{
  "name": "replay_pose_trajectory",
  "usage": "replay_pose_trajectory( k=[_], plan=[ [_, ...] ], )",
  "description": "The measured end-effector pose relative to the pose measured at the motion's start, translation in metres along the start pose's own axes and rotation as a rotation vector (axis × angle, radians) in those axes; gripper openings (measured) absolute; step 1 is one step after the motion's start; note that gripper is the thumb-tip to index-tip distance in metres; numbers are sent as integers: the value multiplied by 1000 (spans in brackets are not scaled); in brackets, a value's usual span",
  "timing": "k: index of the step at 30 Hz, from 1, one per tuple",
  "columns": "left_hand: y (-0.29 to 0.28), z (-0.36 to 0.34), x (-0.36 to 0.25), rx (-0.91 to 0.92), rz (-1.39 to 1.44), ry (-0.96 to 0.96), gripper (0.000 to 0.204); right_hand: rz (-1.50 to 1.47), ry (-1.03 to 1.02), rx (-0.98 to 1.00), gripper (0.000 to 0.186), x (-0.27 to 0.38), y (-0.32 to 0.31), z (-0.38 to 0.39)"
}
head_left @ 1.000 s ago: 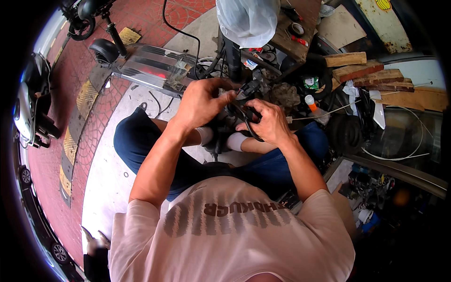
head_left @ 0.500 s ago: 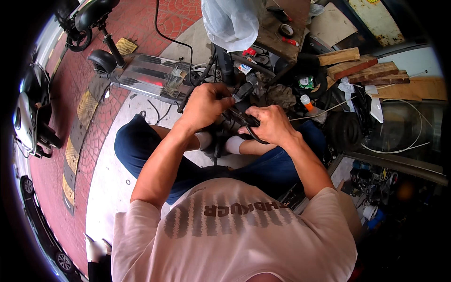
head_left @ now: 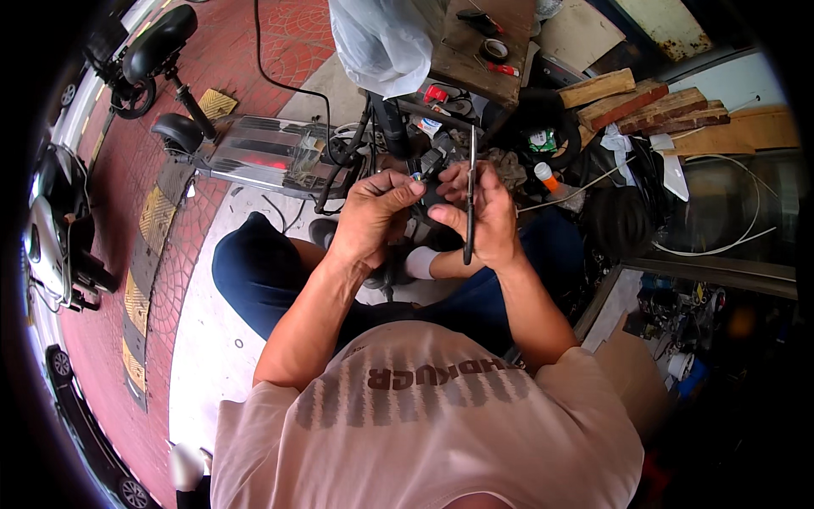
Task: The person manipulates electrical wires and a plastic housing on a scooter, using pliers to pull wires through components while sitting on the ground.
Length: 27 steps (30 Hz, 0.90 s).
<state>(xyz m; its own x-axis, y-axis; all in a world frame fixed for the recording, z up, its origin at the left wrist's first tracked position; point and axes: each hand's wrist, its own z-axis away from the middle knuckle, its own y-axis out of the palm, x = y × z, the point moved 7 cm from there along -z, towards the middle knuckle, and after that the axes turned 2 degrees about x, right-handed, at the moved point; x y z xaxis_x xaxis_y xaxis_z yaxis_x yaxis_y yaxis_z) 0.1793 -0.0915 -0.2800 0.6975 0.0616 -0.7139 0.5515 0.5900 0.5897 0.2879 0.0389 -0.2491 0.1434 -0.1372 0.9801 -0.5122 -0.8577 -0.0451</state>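
Note:
Upright in my right hand (head_left: 490, 216) is a slim hand tool (head_left: 470, 199) with a dark lower handle and a silver upper end. It looks edge-on, so its exact kind is unclear. My left hand (head_left: 375, 212) is closed in a pinch beside it, thumb against fingers; whatever lies between the fingertips is too small to make out. Just beyond both hands sits a dark mechanical part (head_left: 435, 159), partly hidden by the fingers. An electric scooter (head_left: 246, 153) with a black seat (head_left: 161, 41) stands ahead, its dark stem (head_left: 388, 123) close to my hands.
A white plastic bag (head_left: 386, 42) hangs over the stem. Right of it, a wooden stand (head_left: 475, 64) bears a tape roll (head_left: 493, 51). Wood pieces (head_left: 623, 103), a white bottle with an orange band (head_left: 546, 176) and cables lie rightward. Parked motorbikes (head_left: 64, 229) stand at left.
My right hand has turned and lifted the slim tool from low and slanted to upright. My left hand has drawn slightly nearer to me. The head view has shifted a little.

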Motion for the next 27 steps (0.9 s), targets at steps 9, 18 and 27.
replay_pose_trajectory(
  k=[9, 18, 27],
  plan=[
    [-11, -8, 15, 31, 0, -5, 15, 446, -176, -46, 29, 27, 23, -6],
    [-20, -6, 6, 71, -240, 56, 13, 283, -2, -33, 27, 7, 22, -12],
    [-16, -8, -10, 73, -292, 49, 8, 269, 51, 70, 29, 9, 17, -16]
  ],
)
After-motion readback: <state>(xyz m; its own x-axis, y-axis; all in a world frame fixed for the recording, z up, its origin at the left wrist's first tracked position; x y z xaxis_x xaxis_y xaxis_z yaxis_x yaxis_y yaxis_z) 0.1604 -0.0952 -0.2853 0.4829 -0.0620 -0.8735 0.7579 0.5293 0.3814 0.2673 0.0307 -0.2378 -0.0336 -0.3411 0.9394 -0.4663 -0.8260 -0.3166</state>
